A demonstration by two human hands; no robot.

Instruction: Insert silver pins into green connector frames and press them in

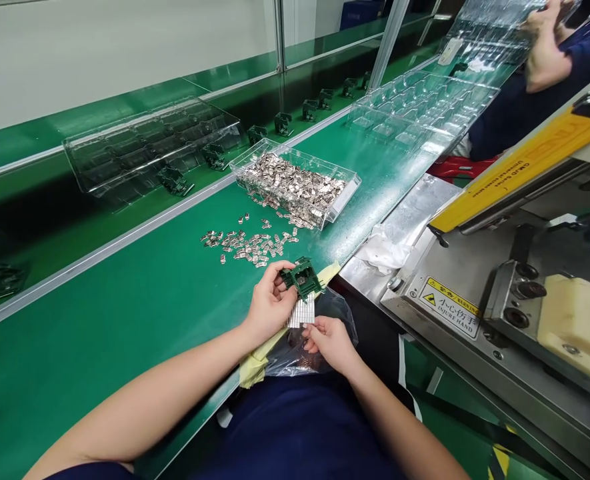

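My left hand (271,301) is closed around a dark green plastic housing (305,277) with a square opening, held over the table's near edge. Just below the housing is a silvery ribbed sheet of narrow strips (302,312). My right hand (329,339) pinches the lower corner of this sheet between thumb and fingers. Whether the left fingers also touch the sheet is hidden. Under both hands lies a clear plastic bag (342,313), with yellow tape (255,367) along the edge. Small metal clips (257,247) are scattered on the green table beyond my hands.
A clear bin (342,200) heaped with metal clips stands ahead. Similar green housings (283,123) line the conveyor (139,217) behind, beside a clear tray (155,147). More clear trays (419,107) lie farther right, near a co-worker (549,60). A machine (449,293) with warning label borders the right.
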